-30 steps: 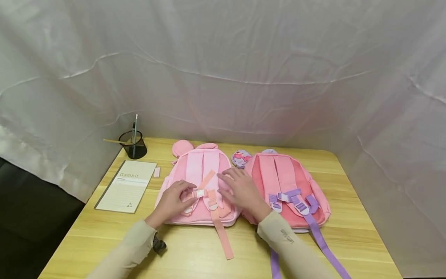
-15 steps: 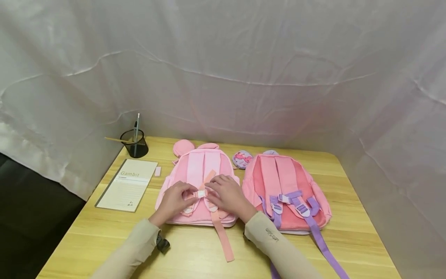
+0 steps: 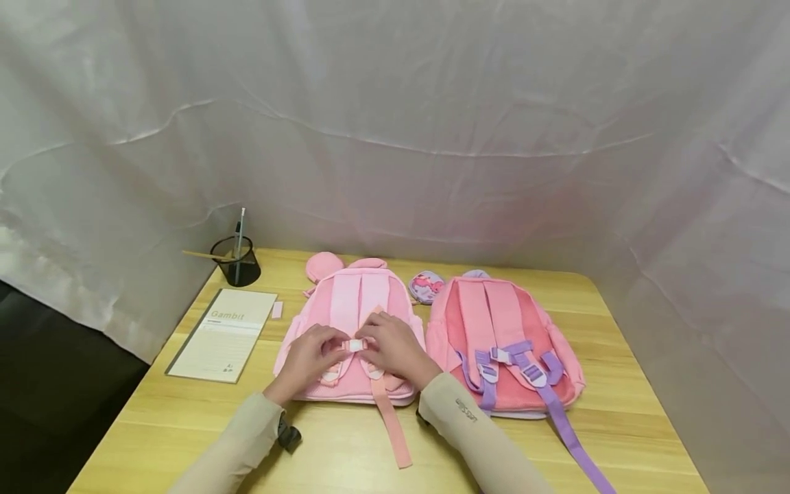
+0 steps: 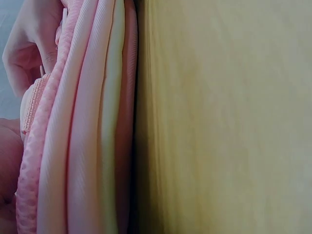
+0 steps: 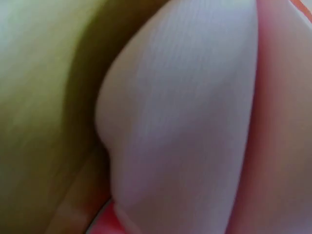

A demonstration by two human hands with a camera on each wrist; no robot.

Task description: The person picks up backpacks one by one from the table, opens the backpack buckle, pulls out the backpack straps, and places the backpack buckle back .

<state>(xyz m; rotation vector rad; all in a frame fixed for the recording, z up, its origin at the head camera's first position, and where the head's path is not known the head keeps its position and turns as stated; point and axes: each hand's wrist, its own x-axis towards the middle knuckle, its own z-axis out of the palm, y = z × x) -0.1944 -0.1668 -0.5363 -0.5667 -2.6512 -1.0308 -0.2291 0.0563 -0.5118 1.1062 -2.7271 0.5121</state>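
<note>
A light pink backpack [image 3: 387, 288] lies with its straps facing up on the wooden table. Across its lower straps sits a white buckle [image 3: 354, 345] on peach webbing. My left hand [image 3: 310, 355] pinches the buckle's left end between thumb and fingers. From the other side, my right hand [image 3: 396, 348] pinches its right end. A loose peach strap tail [image 3: 392, 432] hangs over the bag's front edge. In the left wrist view, the backpack's layered side [image 4: 87, 117] hides part of both hands. Only blurred pale fabric [image 5: 180, 117] fills the right wrist view's middle.
A darker pink backpack [image 3: 543, 309] with purple straps and a white buckle [image 3: 500, 355] lies close on the right. A small round purple pouch [image 3: 426, 287] is behind it. On the left are a notebook [image 3: 222, 336], an eraser-like piece [image 3: 277, 310] and a black mesh pen holder [image 3: 241, 267].
My right hand has moved left from the backpack's right strap to the white buckle and now pinches it. The left hand has stayed at the buckle's left end.
</note>
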